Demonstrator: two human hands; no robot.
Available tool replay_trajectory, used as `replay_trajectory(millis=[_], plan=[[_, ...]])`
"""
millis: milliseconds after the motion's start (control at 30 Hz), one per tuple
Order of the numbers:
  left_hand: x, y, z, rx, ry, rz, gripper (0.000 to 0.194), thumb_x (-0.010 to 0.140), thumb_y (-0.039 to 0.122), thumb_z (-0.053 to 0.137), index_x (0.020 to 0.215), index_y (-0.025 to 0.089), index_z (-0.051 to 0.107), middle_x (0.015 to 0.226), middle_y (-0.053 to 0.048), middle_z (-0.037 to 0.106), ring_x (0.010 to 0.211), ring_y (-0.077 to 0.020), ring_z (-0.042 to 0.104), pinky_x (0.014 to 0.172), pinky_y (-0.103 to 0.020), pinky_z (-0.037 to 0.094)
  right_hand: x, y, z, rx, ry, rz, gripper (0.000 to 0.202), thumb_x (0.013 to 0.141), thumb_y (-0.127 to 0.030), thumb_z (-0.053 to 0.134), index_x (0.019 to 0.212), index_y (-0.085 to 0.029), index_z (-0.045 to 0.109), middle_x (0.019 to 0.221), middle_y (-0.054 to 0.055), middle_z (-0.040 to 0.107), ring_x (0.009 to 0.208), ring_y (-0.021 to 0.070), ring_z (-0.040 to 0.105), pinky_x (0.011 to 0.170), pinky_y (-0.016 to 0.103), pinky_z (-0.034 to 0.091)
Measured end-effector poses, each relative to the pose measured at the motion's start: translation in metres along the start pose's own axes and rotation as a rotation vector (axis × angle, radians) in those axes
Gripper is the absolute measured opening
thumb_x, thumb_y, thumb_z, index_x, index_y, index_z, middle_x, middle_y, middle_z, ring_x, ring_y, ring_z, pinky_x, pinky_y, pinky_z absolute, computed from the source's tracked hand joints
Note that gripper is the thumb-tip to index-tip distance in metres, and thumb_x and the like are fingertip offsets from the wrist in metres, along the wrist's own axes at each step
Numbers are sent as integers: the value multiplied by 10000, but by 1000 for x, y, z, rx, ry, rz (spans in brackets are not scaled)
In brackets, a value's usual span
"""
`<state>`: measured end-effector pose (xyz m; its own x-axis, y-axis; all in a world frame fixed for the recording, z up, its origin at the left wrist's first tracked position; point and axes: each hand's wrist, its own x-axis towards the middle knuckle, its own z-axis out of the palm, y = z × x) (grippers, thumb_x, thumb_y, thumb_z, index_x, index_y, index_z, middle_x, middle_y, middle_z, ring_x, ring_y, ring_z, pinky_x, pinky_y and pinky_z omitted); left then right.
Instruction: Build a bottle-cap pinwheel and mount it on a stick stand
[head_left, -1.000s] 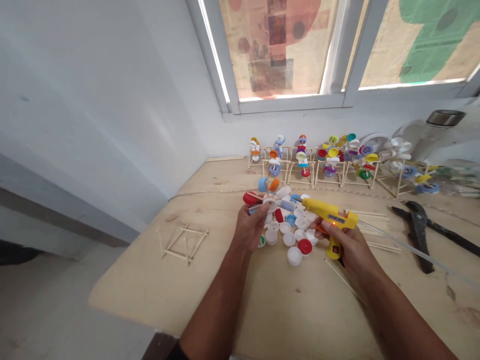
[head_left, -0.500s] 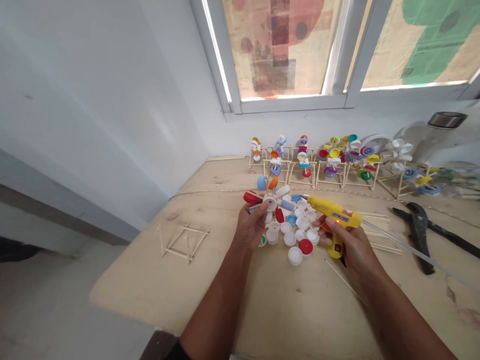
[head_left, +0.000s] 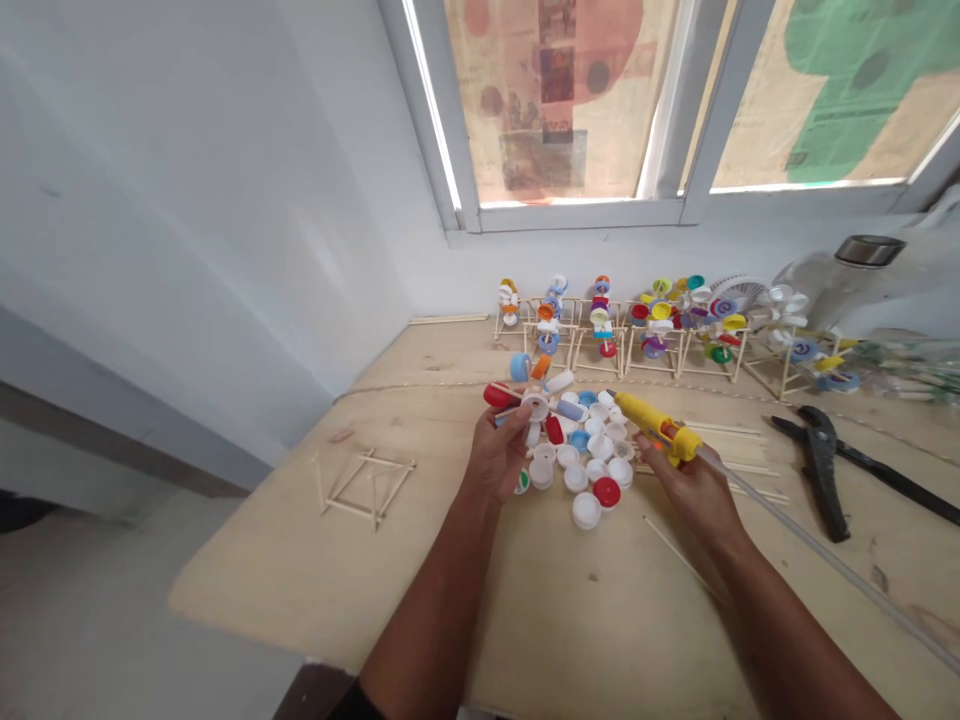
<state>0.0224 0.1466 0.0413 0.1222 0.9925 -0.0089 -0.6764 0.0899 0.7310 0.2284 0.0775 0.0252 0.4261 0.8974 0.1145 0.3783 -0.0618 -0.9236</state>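
My left hand (head_left: 498, 450) is closed on a bottle-cap wheel (head_left: 535, 404), whose white hub carries thin sticks with red, blue, orange and white caps around it. In my right hand (head_left: 686, 480) is a yellow glue gun (head_left: 652, 420), its nozzle pointing left toward the wheel and apart from it. A long clear glue stick (head_left: 817, 565) sticks out of the gun's back end. Loose bottle caps (head_left: 586, 511), mostly white with some blue and red, lie in a pile between and below my hands.
At the left lies a small stick frame (head_left: 367, 488). Several finished cap wheels on stick stands (head_left: 600, 320) line the wall under the window. Black pliers (head_left: 823, 470) rest at the right, near loose sticks (head_left: 739, 465). A clear bottle (head_left: 855, 285) stands at the back right.
My right hand has turned the glue gun, so its handle no longer shows and its back end faces me more. The left hand still holds the wheel. The view has shifted slightly.
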Motion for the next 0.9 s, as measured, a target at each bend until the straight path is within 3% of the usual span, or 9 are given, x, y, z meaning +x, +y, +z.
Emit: replay_trajectory(millis=[233,367,533,900], plan=[[-1,1,0,-10,-24,2,343,571,242,858,848,130,688,779,-35,723,689,-132,665,618,-217,497,2,-8,-11,-113,-12,-63,335,727,-502,617,902,-217,636,797,30,695,739,202,634,630,289,466],[-2,1,0,-41,-39,25,374,579,220,851,909,152,689,799,-18,728,681,-126,668,619,-217,504,-4,-19,-34,-382,-42,-145,315,767,-511,557,886,-228,631,717,8,674,649,177,605,589,270,422],[-2,1,1,-50,-47,28,310,555,228,861,793,146,681,760,-20,725,676,-132,673,609,-216,506,-9,-2,-65,-585,-78,-238,324,729,-498,566,880,-219,632,667,18,660,587,185,592,528,265,386],[-1,0,0,-12,-57,22,343,544,272,871,801,147,681,738,-25,726,678,-165,688,592,-248,528,-23,46,-112,-714,-249,-381,323,768,-321,551,1079,-234,550,1052,63,664,865,195,660,686,265,491]])
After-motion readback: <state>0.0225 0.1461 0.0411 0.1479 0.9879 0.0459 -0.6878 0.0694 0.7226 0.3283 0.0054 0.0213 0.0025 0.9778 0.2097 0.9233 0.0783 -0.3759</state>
